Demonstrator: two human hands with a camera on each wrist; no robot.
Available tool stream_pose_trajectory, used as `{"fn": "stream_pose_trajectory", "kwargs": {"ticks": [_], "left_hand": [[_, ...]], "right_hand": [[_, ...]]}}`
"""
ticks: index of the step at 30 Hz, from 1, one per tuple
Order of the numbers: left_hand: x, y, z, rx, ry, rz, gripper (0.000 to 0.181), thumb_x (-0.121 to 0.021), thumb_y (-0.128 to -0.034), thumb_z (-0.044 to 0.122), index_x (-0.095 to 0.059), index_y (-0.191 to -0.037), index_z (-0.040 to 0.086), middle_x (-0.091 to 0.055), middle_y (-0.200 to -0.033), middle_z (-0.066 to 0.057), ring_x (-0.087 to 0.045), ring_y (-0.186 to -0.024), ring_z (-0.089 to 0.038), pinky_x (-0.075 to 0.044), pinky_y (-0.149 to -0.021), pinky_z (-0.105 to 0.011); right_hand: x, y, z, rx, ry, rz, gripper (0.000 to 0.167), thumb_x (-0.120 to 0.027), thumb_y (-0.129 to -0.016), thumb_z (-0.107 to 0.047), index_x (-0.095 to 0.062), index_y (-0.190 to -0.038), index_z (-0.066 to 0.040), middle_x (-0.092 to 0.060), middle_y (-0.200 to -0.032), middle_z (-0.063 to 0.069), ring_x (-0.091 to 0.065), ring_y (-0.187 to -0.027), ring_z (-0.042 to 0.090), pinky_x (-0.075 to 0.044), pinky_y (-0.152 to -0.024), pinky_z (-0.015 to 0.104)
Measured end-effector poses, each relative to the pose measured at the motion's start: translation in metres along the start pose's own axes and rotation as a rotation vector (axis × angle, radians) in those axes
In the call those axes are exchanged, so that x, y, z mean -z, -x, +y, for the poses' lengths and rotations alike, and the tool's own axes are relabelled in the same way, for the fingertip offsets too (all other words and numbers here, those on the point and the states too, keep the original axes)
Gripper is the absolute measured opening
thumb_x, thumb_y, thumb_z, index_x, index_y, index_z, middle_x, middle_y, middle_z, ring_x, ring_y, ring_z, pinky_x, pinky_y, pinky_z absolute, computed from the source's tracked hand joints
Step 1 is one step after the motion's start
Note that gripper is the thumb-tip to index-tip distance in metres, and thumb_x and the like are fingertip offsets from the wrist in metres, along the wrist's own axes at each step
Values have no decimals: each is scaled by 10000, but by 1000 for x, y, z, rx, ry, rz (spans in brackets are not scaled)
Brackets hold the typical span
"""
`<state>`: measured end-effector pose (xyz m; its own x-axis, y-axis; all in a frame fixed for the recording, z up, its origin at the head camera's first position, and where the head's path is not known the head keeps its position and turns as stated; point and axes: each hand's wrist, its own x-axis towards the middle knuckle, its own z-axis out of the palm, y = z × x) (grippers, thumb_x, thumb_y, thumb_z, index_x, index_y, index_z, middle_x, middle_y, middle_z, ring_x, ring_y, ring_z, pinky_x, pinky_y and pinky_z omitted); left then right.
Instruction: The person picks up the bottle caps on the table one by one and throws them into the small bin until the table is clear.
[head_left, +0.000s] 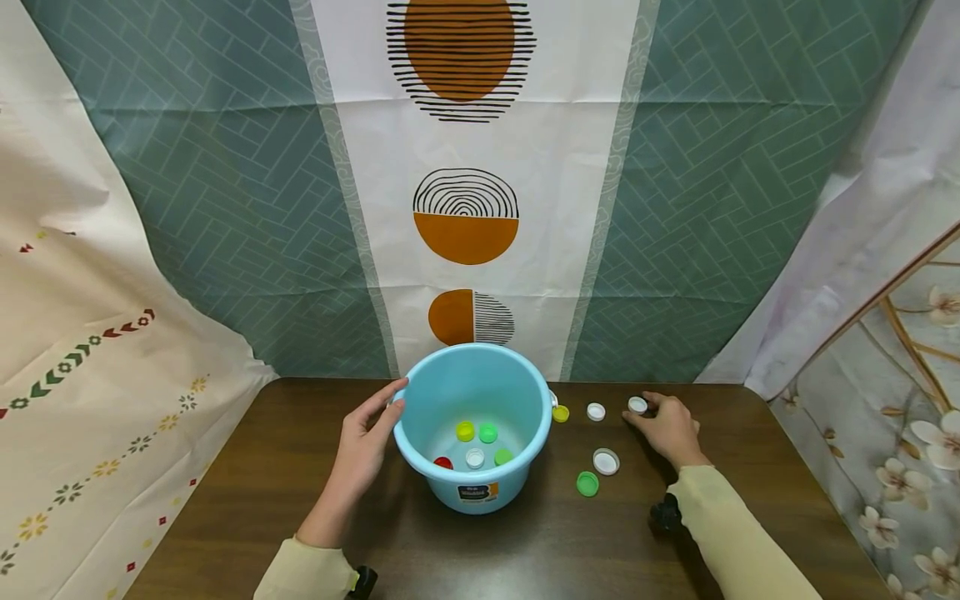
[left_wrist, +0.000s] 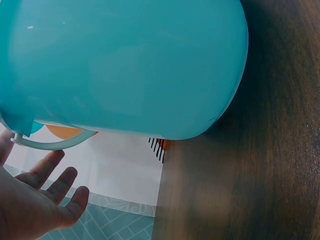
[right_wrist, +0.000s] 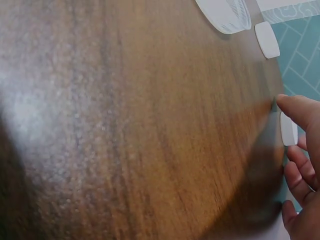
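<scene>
Found left hand (head_left: 365, 442) unclenched, fingers extended against the rim of the light-blue round plastic bucket (head_left: 472, 379), presumably to steady it. Found right hand (head_left: 670, 427) pinching the small round white plastic cap (head_left: 637, 405) near the far edge of the brown wooden table (head_left: 285, 467), gripped from opposite sides probably because so low. Counted five red, yellow, green and white plastic caps (head_left: 465, 431) inside bucket; noted loose plastic caps (head_left: 587, 484) between bucket and right hand, apparently set within reach.

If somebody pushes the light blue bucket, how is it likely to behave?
The light blue bucket is probably light for its size: only a few bottle caps lie inside. It should slide more readily than tip, standing upright on the flat wooden table. The bottle caps inside may shift, since they lie loose on its floor.
</scene>
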<state>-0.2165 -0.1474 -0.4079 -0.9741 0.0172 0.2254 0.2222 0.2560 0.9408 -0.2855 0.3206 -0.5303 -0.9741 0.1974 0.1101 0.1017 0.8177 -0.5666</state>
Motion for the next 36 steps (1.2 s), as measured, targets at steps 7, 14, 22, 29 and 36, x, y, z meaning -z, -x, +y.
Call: {"fn": "stream_pose_trajectory", "kwargs": {"ticks": [7, 14, 22, 29, 36], "left_hand": [[0, 0, 0, -5, 4, 2, 349, -556, -945, 290, -589, -1275, 181, -605, -1210, -104, -564, -1033, -109, -492, -811, -212], [0, 1, -1, -1, 4, -1, 351, -554, -944, 303, -588, -1275, 189, -602, -1209, -105, -559, -1040, -121, -490, -816, -216], [0, 2, -3, -5, 9, -5, 357, -556, -943, 302, -584, -1280, 187, -599, -1227, -102, -564, -1042, -127, -496, -808, -214], [0, 1, -4, -18, 7, -4, 359, -556, -944, 296, -581, -1284, 183, -603, -1205, -122, -563, -1024, -99, -493, -799, -208], [0, 0, -1, -2, 0, 4, 351, -558, -944, 287, -588, -1274, 172, -611, -1167, -146, -566, -1019, -141, -491, -811, -211]], "right_hand": [[0, 0, 2, 13, 15, 33, 516, -698, -815, -397, -622, -1200, -62, -666, -1094, 134, -578, -1001, 336, -325, -748, 520], [1, 2, 3, 7, 17, 23, 490, -695, -814, -417, -645, -1171, -84, -679, -1083, 119, -590, -990, 326, -310, -727, 495], [1, 2, 4, 22, 32, -2, 543, -690, -812, -437, -610, -1232, -104, -663, -1121, 134, -577, -1029, 350, -311, -752, 554], [2, 2, 3, 37, 34, 2, 458, -701, -804, -421, -658, -1149, -122, -665, -1098, 130, -580, -1008, 345, -306, -727, 525], [5, 1, 3, 12, 19, 5, 458, -706, -794, -450, -664, -1114, -125, -681, -1052, 111, -595, -971, 327, -314, -750, 519]]}}
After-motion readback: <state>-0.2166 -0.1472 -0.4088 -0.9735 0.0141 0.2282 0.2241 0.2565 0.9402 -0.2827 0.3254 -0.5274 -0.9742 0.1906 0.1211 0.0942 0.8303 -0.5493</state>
